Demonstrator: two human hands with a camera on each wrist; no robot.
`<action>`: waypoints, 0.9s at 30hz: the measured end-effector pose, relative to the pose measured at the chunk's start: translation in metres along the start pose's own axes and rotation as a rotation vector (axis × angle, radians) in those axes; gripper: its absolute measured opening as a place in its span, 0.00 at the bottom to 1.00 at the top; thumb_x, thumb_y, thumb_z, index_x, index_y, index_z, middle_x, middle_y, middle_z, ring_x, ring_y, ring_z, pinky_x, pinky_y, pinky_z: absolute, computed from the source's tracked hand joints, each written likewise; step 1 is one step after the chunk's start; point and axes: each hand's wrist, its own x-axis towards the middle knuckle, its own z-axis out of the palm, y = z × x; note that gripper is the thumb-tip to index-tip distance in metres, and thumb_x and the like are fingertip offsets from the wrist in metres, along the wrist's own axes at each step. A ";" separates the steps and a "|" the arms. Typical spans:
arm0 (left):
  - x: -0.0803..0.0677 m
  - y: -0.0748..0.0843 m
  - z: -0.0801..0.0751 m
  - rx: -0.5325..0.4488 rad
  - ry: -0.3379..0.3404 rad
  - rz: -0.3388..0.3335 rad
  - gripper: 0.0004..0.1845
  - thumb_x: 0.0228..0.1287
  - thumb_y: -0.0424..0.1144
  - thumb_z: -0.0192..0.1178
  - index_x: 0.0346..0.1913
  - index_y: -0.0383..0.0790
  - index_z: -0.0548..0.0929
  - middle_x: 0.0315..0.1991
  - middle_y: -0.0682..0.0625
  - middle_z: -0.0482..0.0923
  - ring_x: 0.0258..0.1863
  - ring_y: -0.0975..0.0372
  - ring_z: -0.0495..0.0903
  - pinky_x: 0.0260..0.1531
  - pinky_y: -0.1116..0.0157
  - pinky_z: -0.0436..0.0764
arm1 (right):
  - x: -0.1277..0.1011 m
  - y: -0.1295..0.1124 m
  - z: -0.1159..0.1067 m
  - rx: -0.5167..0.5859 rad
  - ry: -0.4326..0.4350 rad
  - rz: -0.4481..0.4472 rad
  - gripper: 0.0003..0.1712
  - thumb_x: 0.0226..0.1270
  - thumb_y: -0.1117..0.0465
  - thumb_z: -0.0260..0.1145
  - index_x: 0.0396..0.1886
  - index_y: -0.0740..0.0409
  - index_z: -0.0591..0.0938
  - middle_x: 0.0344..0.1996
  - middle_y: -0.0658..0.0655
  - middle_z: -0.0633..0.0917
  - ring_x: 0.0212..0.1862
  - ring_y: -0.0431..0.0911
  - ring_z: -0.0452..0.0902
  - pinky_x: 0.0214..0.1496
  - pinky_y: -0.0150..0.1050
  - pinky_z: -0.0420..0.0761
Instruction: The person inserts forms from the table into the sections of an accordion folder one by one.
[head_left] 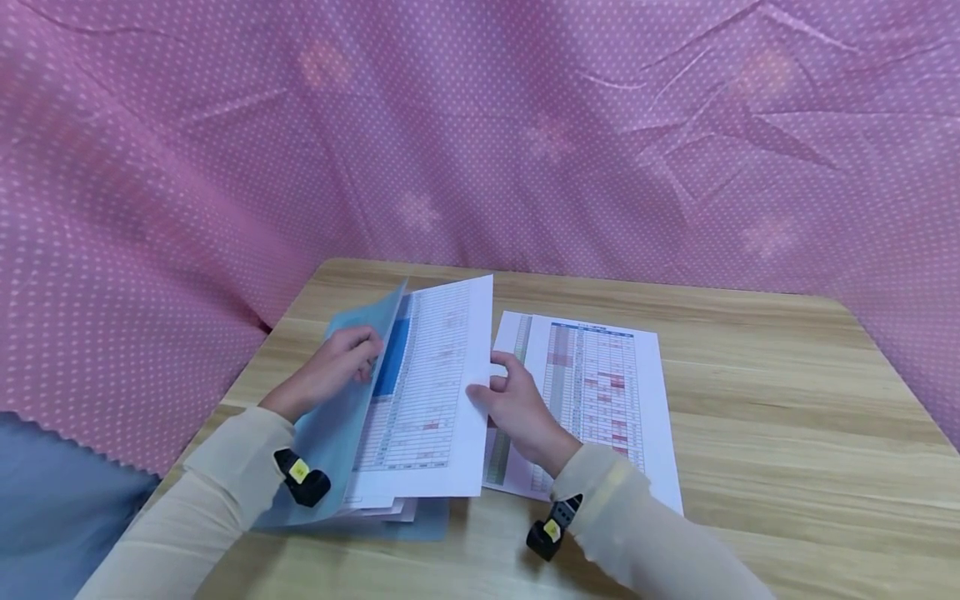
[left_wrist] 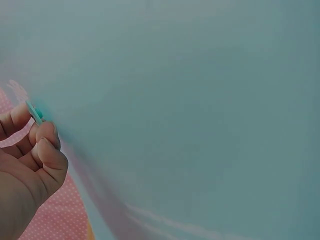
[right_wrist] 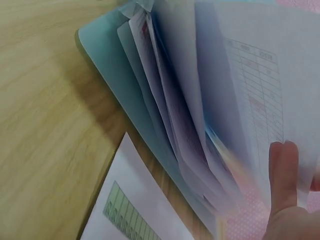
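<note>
A translucent blue-green plastic folder [head_left: 322, 450] stands partly open on the left of the table. My left hand [head_left: 333, 371] holds its raised front cover near the free edge; in the left wrist view the fingers are curled at that edge, by a small green snap button [left_wrist: 38, 113]. My right hand [head_left: 525, 412] pinches the right edge of a printed table sheet [head_left: 468, 350], thumb in front and fingers behind. The sheet's left side is still behind the cover. In the right wrist view, several more papers [right_wrist: 170, 110] stand inside the folder, overlapping one another.
Another printed sheet [head_left: 648, 400], with red-marked cells, lies flat on the wooden table [head_left: 765, 417] right of the folder, partly under my right hand. A pink dotted cloth [head_left: 525, 125] hangs behind the table and along its sides.
</note>
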 end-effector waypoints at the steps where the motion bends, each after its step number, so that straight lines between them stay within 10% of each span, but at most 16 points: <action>1: 0.000 0.000 0.000 0.000 0.002 0.002 0.15 0.72 0.45 0.44 0.34 0.36 0.71 0.29 0.43 0.67 0.30 0.54 0.71 0.37 0.60 0.68 | 0.001 0.000 0.002 -0.009 0.000 0.004 0.30 0.68 0.62 0.59 0.67 0.49 0.60 0.46 0.57 0.83 0.43 0.49 0.84 0.41 0.44 0.82; 27: -0.001 -0.002 -0.001 -0.005 0.001 0.013 0.15 0.72 0.45 0.44 0.35 0.35 0.72 0.28 0.44 0.68 0.29 0.55 0.71 0.34 0.61 0.69 | 0.010 -0.007 0.023 -0.038 -0.086 0.021 0.33 0.65 0.67 0.60 0.67 0.51 0.60 0.43 0.58 0.83 0.41 0.49 0.83 0.40 0.43 0.81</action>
